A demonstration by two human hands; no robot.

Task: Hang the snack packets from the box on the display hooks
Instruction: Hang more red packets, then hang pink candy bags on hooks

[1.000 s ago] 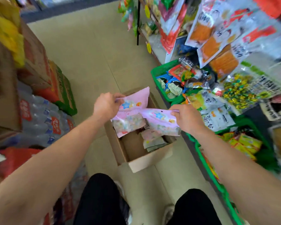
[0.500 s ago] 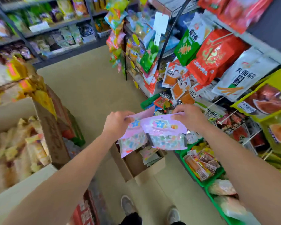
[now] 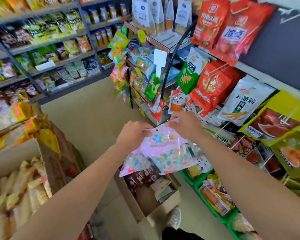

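Packets (image 3: 164,153) over box (image 3: 163,207) — green crates (image 3: 198,188), prob. snacks, beside

My left hand (image 3: 133,134) and right hand (image 3: 185,126) hold the snack packets (image 3: 164,153) between them, one overlapping the other, above the box (image 3: 164,209), which sits on the floor (image 3: 87,110) with more packets inside. Right of the box, baskets (image 3: 207,205) line the floor, with hanging bags (image 3: 246,97) on the wall above them. A rack (image 3: 145,66) stands ahead of my hands, shelves (image 3: 50,49) run along the far left, and an open carton (image 3: 47,161) sits near my left arm.
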